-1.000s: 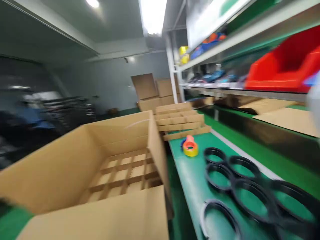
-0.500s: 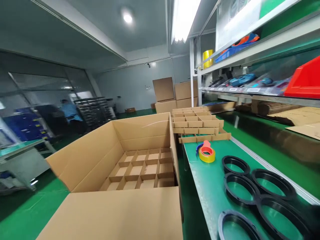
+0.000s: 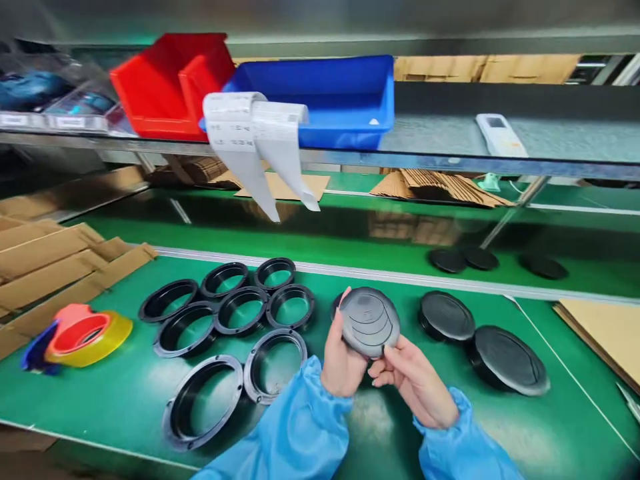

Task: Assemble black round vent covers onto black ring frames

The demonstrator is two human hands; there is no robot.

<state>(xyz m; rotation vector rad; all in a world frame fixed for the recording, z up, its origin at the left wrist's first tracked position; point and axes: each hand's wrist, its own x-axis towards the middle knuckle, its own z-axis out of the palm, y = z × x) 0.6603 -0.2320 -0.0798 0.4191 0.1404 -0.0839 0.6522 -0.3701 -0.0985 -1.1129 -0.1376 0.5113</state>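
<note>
A round black louvred vent cover (image 3: 371, 321) is held up over the green bench, its slatted face turned toward me. My left hand (image 3: 341, 360) is closed around its left edge, and the fingers of my right hand (image 3: 411, 377) pinch its lower right rim. Blue sleeves cover both forearms. On the right lie two more black round vent covers, one farther back (image 3: 447, 317) and one nearer (image 3: 510, 360). Left of my hands stand several open black rings (image 3: 204, 402) on the bench.
A tape dispenser with yellow tape (image 3: 85, 337) lies at the left, beside stacked cardboard dividers (image 3: 55, 267). Above, a shelf carries a red bin (image 3: 170, 87), a blue bin (image 3: 340, 100), hanging paper labels (image 3: 255, 140) and a white handheld device (image 3: 500, 135). Cardboard sheets (image 3: 607, 337) lie at right.
My view has swung right, from the open cardboard box with dividers to the bench. Both hands have come into view, holding the vent cover.
</note>
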